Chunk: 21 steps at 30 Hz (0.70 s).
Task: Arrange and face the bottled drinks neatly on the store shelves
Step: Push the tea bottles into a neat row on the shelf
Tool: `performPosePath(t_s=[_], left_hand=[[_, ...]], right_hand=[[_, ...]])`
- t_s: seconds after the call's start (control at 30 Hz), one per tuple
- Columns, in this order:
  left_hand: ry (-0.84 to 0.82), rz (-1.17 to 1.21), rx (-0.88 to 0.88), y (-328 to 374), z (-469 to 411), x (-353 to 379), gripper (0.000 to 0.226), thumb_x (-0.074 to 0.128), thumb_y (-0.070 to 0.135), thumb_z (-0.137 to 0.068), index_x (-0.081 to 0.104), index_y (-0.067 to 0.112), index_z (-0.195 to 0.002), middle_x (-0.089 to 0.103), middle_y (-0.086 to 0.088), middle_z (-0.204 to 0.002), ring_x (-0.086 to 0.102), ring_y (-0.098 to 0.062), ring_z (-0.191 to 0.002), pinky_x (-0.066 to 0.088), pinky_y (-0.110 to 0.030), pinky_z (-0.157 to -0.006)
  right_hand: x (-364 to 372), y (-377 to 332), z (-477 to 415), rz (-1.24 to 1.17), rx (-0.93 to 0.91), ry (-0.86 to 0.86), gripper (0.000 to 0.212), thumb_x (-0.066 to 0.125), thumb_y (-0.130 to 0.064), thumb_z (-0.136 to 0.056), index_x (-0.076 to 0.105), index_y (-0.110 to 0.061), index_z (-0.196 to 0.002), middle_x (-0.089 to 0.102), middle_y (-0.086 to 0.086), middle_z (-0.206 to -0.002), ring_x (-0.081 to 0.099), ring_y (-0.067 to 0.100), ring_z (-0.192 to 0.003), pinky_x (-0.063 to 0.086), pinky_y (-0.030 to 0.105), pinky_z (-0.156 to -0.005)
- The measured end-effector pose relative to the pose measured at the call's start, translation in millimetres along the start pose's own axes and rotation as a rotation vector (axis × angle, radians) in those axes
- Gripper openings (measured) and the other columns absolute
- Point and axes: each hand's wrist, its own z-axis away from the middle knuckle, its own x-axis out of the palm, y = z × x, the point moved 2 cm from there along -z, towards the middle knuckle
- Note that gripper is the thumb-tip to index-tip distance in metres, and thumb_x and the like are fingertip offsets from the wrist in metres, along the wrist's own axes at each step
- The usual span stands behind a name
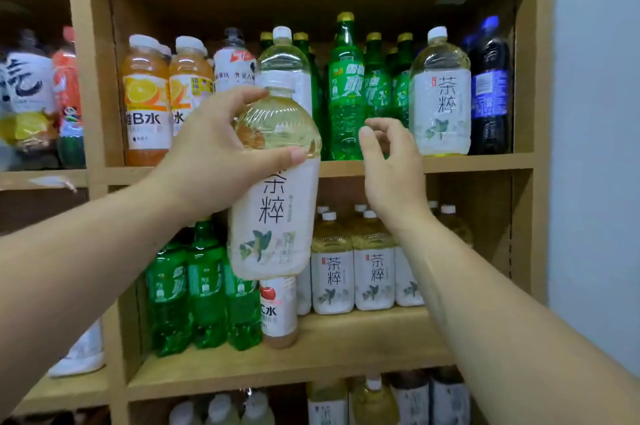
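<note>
The left hand (214,154) curls fingers and thumb round the shoulder of the tea bottle (273,216), label outward for facing, while the right hand (391,161) hovers just beside it, fingers loose and empty, probably to steady it.

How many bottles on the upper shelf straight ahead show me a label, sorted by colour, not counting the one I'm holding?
Orange drink: 2
White bottle with dark cap: 1
Pale tea: 2
Green soda: 3
Dark blue bottle: 1
Total: 9; those hidden behind are left out.
</note>
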Motion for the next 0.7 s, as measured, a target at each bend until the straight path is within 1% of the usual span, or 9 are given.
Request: performPosePath(t_s=[0.07,0.13,0.23,0.27,0.33,0.4,0.47,0.57,0.7], left_hand=[[-0.051,0.039,-0.048,-11,17,12,0.093,0.092,0.055,-0.063,0.051,0.034,-0.144,0.058,0.014,-0.130,0.057,-0.003,-0.119,0.046,-0.026,-0.102],[-0.069,0.104,-0.098,-23,35,26,0.098,0.089,0.063,-0.052,0.053,0.038,-0.140,0.063,0.011,-0.129,0.062,-0.005,-0.117,0.049,-0.035,-0.106],[-0.092,0.158,-0.150,-40,57,54,0.077,0.087,0.063,-0.050,0.057,0.050,-0.120,0.065,0.011,-0.125,0.064,-0.003,-0.113,0.052,-0.038,-0.104],[-0.110,0.177,-0.166,-44,64,65,0.074,0.088,0.062,-0.051,0.059,0.050,-0.119,0.066,0.011,-0.124,0.065,-0.003,-0.112,0.053,-0.039,-0.102],[-0.145,0.201,-0.203,-54,75,88,0.080,0.088,0.063,-0.052,0.060,0.046,-0.125,0.066,0.009,-0.123,0.067,-0.006,-0.110,0.055,-0.041,-0.099],[-0.153,0.223,-0.225,-60,83,110,0.087,0.088,0.063,-0.051,0.058,0.042,-0.130,0.064,0.009,-0.123,0.066,-0.007,-0.111,0.055,-0.041,-0.099],[-0.173,0.224,-0.221,-59,88,131,0.085,0.091,0.056,-0.056,0.055,0.040,-0.131,0.060,0.009,-0.126,0.063,-0.007,-0.114,0.053,-0.038,-0.102],[-0.202,0.223,-0.227,-62,95,161,0.082,0.093,0.041,-0.067,0.052,0.036,-0.138,0.054,0.014,-0.126,0.057,-0.003,-0.116,0.050,-0.036,-0.105],[-0.227,0.238,-0.254,-66,101,194,0.082,0.091,0.038,-0.071,0.047,0.040,-0.140,0.050,0.018,-0.131,0.052,-0.006,-0.123,0.049,-0.041,-0.107]], right_hand=[[-10,3,30,-0.108,0.008,-0.122,0.016,0.055,-0.037,-0.103,0.065,-0.030,-0.113,0.066,-0.010,-0.109,0.061,0.001,-0.101,0.050,0.023,-0.091],[-17,12,59,-0.172,0.052,-0.319,0.018,0.062,-0.039,-0.100,0.066,-0.033,-0.116,0.068,-0.011,-0.109,0.062,0.000,-0.101,0.051,0.019,-0.088],[-21,35,95,-0.141,0.140,-0.579,0.051,0.077,-0.051,-0.086,0.058,-0.043,-0.132,0.066,-0.016,-0.120,0.062,0.000,-0.112,0.053,0.027,-0.094],[-20,44,106,-0.116,0.174,-0.639,0.062,0.080,-0.055,-0.080,0.053,-0.045,-0.135,0.064,-0.019,-0.125,0.060,-0.001,-0.116,0.052,0.030,-0.097],[-19,59,126,-0.065,0.253,-0.720,0.079,0.083,-0.062,-0.071,0.044,-0.050,-0.139,0.059,-0.024,-0.134,0.056,-0.001,-0.124,0.050,0.036,-0.104],[-17,77,143,-0.057,0.338,-0.754,0.088,0.084,-0.062,-0.069,0.039,-0.049,-0.143,0.058,-0.023,-0.137,0.057,0.002,-0.126,0.051,0.042,-0.106],[-18,95,154,-0.118,0.423,-0.749,0.087,0.085,-0.055,-0.073,0.038,-0.048,-0.146,0.061,-0.020,-0.135,0.060,0.004,-0.125,0.054,0.044,-0.104],[-24,117,161,-0.147,0.471,-0.710,0.080,0.083,-0.038,-0.083,0.038,-0.043,-0.149,0.062,-0.017,-0.136,0.061,0.001,-0.122,0.056,0.040,-0.102],[-32,141,166,-0.154,0.527,-0.651,0.081,0.078,-0.025,-0.090,0.032,-0.037,-0.155,0.062,-0.016,-0.136,0.061,-0.005,-0.119,0.056,0.031,-0.100]])
